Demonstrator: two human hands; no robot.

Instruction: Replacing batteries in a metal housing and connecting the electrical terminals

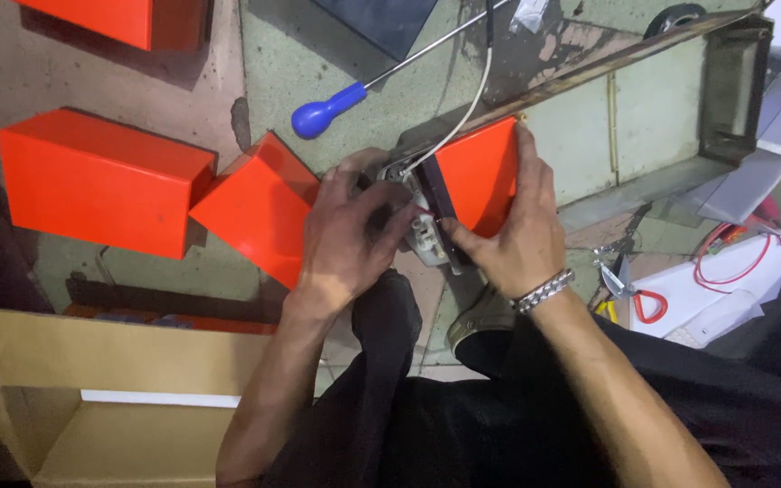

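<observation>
The right hand [522, 230] clasped an orange box [481, 176] from its far side, fingers running along the box's right edge and the thumb pressed near a dark panel at its open end. The left hand [350, 226] was curled around a grey-white part [427, 237] seated at that open end, fingers bent tight on it. A white cable [463, 113] ran up from the part across the floor [273, 81]. The box was held just above the person's knees, over the floor. A blue-handled screwdriver [327, 108] lay just beyond the hands. Two more orange boxes [101, 176] sat to the left, touching at a corner. A cardboard carton [92, 380] stood open at the lower left.
</observation>
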